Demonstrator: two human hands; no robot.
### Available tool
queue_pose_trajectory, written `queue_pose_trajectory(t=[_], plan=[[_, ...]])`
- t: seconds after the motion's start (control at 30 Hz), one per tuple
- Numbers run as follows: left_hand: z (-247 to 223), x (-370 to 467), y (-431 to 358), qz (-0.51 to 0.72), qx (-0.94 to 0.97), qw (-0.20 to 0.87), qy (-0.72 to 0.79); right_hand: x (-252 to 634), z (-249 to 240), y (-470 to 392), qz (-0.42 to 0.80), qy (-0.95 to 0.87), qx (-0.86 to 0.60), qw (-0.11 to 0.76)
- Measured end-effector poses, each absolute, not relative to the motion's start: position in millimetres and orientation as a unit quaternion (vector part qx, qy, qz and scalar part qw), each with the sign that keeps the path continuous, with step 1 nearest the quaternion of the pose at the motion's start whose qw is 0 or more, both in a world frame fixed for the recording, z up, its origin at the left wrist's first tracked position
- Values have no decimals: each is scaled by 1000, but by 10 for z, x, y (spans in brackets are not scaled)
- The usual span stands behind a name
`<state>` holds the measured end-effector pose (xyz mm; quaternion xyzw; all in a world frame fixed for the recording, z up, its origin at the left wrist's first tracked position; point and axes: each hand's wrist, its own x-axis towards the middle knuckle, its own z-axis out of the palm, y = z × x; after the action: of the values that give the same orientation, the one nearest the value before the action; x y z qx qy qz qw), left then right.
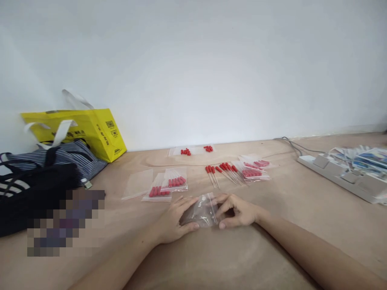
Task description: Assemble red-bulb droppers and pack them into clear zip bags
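Note:
A clear zip-lock bag (201, 213) lies crumpled and low over the table between my hands, with nothing visible inside it. My left hand (178, 219) grips its left side, thumb in front and fingers behind. At the zip edge on the right, my right hand (237, 211) holds the bag with curled fingers, some partly hidden by the plastic. Just beyond are loose droppers (226, 173) with red bulbs and thin clear stems. Zip-lock bags of red-bulbed droppers lie to the left (177, 181) and right (252, 173).
A flat clear bag (137, 184) lies at left. Small red bulbs (186, 152) rest on plastic near the wall. A yellow bag (102, 133), a striped bag (81, 161) and a blurred-out object (65, 225) occupy the left. A power strip (335, 177) with cables sits right.

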<state>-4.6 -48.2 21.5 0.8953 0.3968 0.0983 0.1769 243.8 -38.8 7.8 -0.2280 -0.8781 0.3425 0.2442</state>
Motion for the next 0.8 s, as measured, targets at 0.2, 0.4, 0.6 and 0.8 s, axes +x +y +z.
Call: queue_pose_trajectory(t=[0.2,0.4,0.6,0.8], plan=[[227,-37,-459,110,892,172,402,2350,113,6,204,-708,-599,314],[222,-38,-436,107,910,158,368,2089,171,459,144,-635,-708,273],[227,-36,-465,104,903,182,376,2002,113,580,154,-615,-734,244],[211,-35,-470,133,895,186,382,2065,199,487,154,-625,-720,262]])
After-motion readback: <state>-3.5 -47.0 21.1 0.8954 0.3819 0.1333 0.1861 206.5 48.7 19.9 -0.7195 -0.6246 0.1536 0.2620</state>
